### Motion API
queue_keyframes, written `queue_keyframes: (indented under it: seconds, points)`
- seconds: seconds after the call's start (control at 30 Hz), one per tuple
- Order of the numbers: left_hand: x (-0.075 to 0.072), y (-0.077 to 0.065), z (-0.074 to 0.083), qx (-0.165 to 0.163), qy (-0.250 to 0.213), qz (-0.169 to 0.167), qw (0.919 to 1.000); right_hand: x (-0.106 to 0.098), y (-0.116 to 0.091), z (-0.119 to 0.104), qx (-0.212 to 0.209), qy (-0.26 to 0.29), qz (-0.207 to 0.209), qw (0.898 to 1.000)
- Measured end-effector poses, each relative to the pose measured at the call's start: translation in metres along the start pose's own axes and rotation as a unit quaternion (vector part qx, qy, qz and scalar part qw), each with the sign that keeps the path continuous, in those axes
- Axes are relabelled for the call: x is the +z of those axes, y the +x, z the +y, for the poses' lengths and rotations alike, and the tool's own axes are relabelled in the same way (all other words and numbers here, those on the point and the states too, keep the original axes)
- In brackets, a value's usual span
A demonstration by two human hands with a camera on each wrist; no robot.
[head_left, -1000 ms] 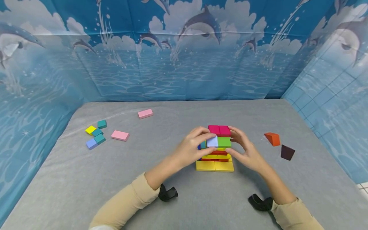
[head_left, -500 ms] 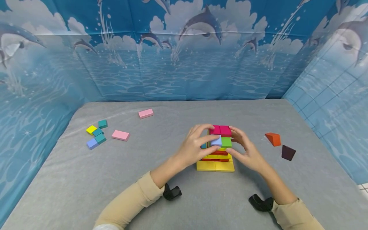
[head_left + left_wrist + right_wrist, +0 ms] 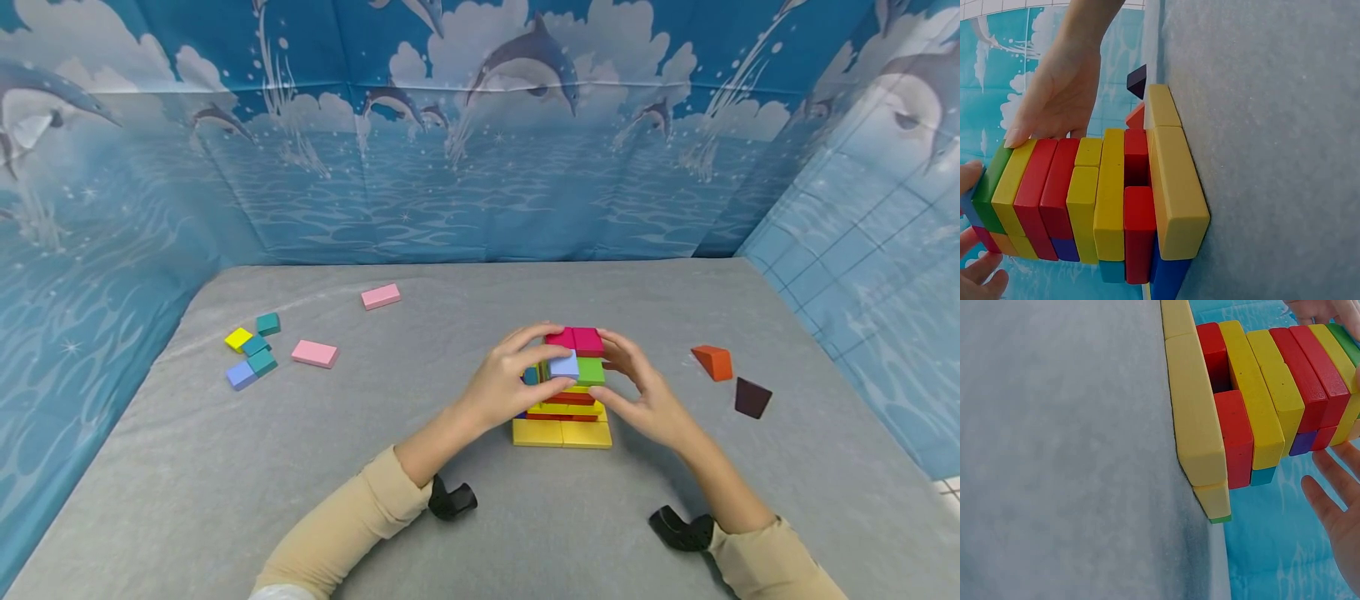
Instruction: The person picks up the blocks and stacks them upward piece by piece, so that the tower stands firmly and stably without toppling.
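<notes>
A tower of colourful wooden blocks stands upright on a base of yellow blocks (image 3: 561,433), right of the middle. My left hand (image 3: 498,379) pinches a light blue block (image 3: 564,367) at the top, thumb on the near side. A green block (image 3: 591,372) shows beside and just beneath it, with magenta blocks (image 3: 588,342) behind. At the tower's right side my right hand (image 3: 648,404) touches the upper layers, thumb at the near corner. Its fingers (image 3: 1338,478) reach along the side, fairly straight. Red blocks (image 3: 1139,222) and yellow blocks (image 3: 1110,206) make up lower layers.
Pink blocks (image 3: 315,353) lie at the left on the grey cloth, near a cluster of teal blocks (image 3: 262,362), a yellow block (image 3: 238,339) and a blue block (image 3: 241,376). An orange block (image 3: 712,363) and a dark block (image 3: 752,398) lie at the right.
My left hand has shifted to the right with the light blue block, which now covers more of the green block. The right hand has stayed at the tower's side.
</notes>
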State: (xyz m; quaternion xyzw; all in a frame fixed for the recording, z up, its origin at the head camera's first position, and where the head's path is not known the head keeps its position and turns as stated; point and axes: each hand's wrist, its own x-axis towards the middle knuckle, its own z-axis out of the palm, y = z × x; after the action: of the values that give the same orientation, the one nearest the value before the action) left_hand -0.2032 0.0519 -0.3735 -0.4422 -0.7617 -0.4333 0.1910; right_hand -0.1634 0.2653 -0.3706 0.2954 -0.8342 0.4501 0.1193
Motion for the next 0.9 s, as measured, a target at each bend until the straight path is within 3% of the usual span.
queue_keyframes:
  seconds: [0.33,0.5,0.67,0.9]
  points:
    - [0.0,0.001,-0.003,0.006,-0.017,-0.003,0.9998,0.0,-0.001,0.0,0.002,0.003,0.005,1.0]
    - [-0.011,-0.004,-0.009,-0.001,-0.015,0.003,0.9999,0.002,-0.001,-0.001,0.021,0.002,0.01,1.0]
    - [-0.043,-0.021,-0.03,-0.038,0.007,0.031,0.9988,0.003,-0.001,-0.003,0.046,-0.004,0.01,0.999]
    - [-0.111,-0.069,-0.077,-0.127,0.074,0.068,0.9867,0.003,-0.001,-0.002,0.053,-0.005,0.01,0.999]
